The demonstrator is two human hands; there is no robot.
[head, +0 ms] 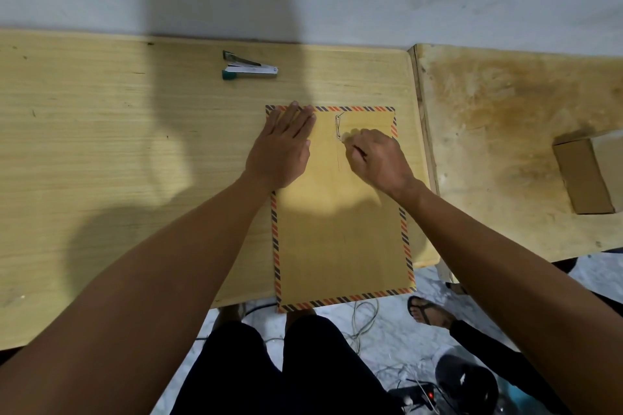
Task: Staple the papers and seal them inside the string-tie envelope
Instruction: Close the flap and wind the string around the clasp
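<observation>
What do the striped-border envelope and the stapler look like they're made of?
Tan envelope with red-and-dark striped border: looks like matte kraft paper, flat and without shine. White stapler with teal end: probably plastic casing, smooth; the open dark arm above it looks metallic, though too small to tell.

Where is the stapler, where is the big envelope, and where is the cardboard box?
stapler point(250, 71): head view, on its white top arm.
envelope point(340, 239): head view, on its plain brown middle, below the hands.
cardboard box point(581, 175): head view, on its brown side face.
</observation>
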